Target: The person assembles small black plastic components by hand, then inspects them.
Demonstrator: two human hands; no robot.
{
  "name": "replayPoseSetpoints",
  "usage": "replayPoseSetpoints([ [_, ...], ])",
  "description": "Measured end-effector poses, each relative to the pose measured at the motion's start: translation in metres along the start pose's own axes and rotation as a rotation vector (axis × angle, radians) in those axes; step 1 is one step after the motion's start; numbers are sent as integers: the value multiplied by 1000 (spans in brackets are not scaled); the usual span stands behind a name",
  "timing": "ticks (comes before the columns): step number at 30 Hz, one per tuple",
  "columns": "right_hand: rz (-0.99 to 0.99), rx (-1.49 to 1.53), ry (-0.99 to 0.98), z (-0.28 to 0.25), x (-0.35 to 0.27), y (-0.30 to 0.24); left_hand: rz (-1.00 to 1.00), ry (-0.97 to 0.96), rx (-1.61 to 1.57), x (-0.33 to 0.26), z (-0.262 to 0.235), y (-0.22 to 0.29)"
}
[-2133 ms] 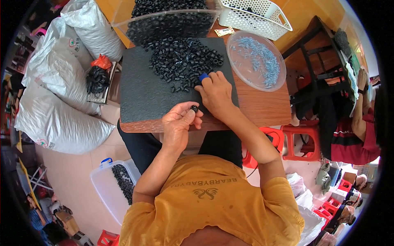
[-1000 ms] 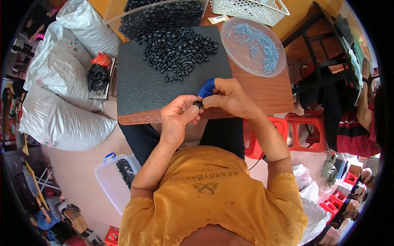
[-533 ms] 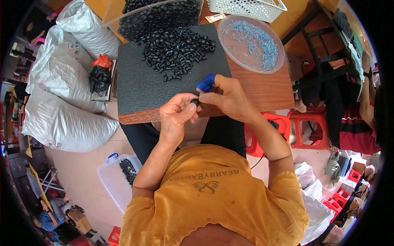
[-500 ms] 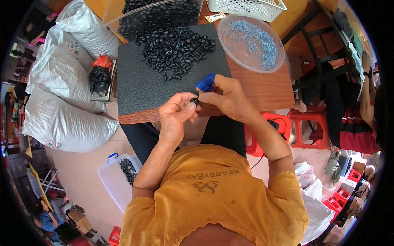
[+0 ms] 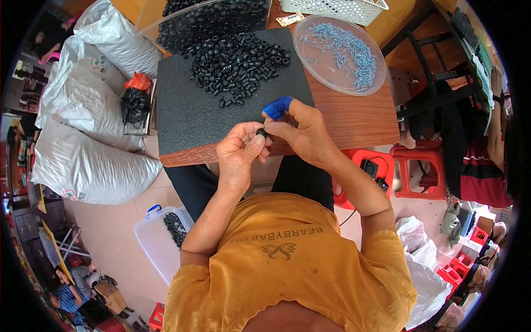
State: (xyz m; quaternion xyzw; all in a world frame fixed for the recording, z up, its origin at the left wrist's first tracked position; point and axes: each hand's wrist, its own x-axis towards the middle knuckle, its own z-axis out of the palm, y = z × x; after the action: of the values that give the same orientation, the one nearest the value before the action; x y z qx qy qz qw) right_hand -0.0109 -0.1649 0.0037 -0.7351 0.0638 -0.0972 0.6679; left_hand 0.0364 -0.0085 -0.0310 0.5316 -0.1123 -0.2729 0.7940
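Note:
Over the near edge of the table, my left hand [image 5: 238, 149] pinches a small black plastic part [image 5: 261, 132] between thumb and fingertips. My right hand [image 5: 307, 135] meets it there, thumb and fingers closed together against the part. Blue tape [image 5: 277, 108] wraps my right index finger. Whatever sits between the right fingertips is too small or hidden to name. Beyond my hands, a heap of similar black parts [image 5: 238, 66] lies on a dark grey mat [image 5: 182, 110]. To the right, a round clear tray [image 5: 310, 69] holds many tiny bluish metal pieces [image 5: 362, 69].
A clear bin [image 5: 213, 25] of black parts and a white perforated basket [image 5: 334, 10] stand at the back. Full white sacks [image 5: 99, 160] line the left. On the floor are a clear box [image 5: 152, 232] and red stools [image 5: 420, 188]. Another person sits at the right.
Both hands stay together at the table edge with the black part. The right fingers have shifted slightly around it, and the view has moved a little.

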Motion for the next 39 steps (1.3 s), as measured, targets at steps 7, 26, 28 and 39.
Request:
replayPoseSetpoints([
  [7, -76, 24, 90, 7, 0, 7, 1, 26, -38, 1, 1, 2],
  [26, 61, 268, 145, 12, -3, 16, 94, 45, 52, -1, 5, 1],
  [28, 72, 309, 144, 12, -2, 19, 97, 41, 48, -1, 4, 1],
  [39, 108, 269, 162, 15, -2, 20, 56, 41, 20, 1, 1, 0],
])
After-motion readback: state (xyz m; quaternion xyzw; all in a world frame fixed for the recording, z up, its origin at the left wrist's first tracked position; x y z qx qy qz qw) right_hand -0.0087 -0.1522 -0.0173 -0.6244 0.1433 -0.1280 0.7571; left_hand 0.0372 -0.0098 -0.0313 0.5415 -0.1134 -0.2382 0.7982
